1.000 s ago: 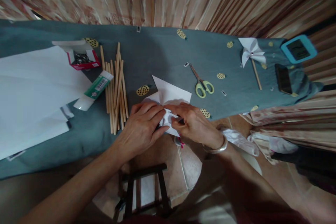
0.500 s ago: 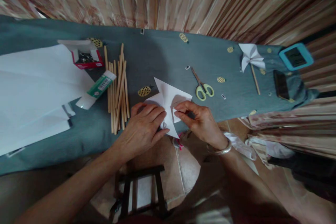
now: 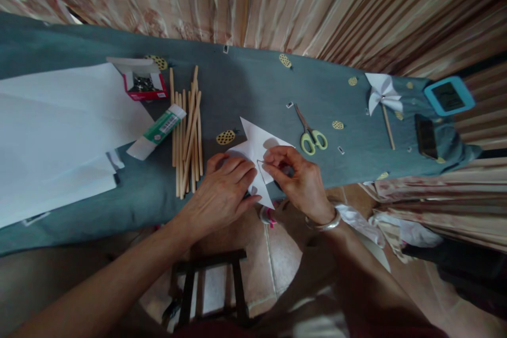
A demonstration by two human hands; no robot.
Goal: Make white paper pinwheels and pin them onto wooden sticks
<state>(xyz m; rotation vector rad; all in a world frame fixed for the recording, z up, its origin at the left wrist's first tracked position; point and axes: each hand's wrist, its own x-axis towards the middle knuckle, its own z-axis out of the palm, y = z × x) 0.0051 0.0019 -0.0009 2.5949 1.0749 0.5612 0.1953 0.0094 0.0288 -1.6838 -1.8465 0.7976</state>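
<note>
A white paper pinwheel point(image 3: 257, 134), with cut and partly folded blades, lies at the front edge of the cloth-covered table between my hands. My left hand point(image 3: 227, 185) holds its left side, fingers bent over the paper toward the centre and thumb low near the front blade. Between thumb and forefinger, my right hand point(image 3: 299, 177) pinches a flap on the right side, curled in toward the middle. My left fingers cover part of the folds. Left of my hands lies a heap of wooden sticks point(image 3: 186, 137), with a green-and-white glue tube point(image 3: 160, 129) resting against it.
Green-handled scissors point(image 3: 312, 140) lie right of the pinwheel. Farther right are a finished pinwheel on a stick point(image 3: 383, 96), a dark phone point(image 3: 426, 137) and a blue-framed device point(image 3: 449, 96). White paper sheets point(image 3: 63, 127) and a red box of small metal pieces point(image 3: 146, 87) are at left.
The whole view has shifted slightly, with the table items appearing farther right. My right fingers have brought the pinched flap slightly closer to the pinwheel's centre; my left hand keeps its hold.
</note>
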